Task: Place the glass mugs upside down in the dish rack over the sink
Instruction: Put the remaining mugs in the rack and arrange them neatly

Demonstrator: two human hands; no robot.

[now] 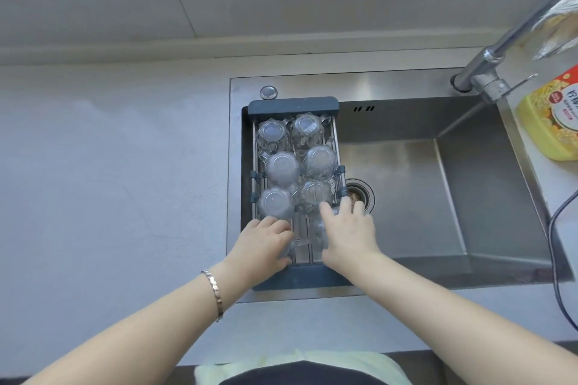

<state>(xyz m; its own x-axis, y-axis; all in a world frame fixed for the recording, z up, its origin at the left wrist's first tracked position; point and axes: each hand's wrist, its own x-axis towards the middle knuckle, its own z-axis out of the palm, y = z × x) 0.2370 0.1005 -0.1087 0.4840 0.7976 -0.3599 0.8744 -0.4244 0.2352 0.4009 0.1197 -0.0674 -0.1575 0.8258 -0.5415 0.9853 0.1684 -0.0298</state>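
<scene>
Nearest me, both of my hands sit low in the dish rack (pixel 297 278), whose near dark end bar lies at about 6 o'clock of the sink (pixel 453 181). My left hand (pixel 266 244) curls its fingers around a clear glass mug (pixel 289 248) at the rack's near left; a metal bracelet (pixel 215 294) rings that wrist. My right hand (pixel 350 234) wraps another clear mug (pixel 320 230) at the near right, fingers spread over its side. Both mugs are blurred, so I cannot tell their orientation.

Beyond my fingers, six glass mugs stand upside down in two columns, round bases up, transparent with faceted walls. The far right one (pixel 306 128) carries a label on its base.

At 2 o'clock stands the faucet (pixel 488 78), and a yellow bottle (pixel 553 122) at 3 o'clock.
</scene>
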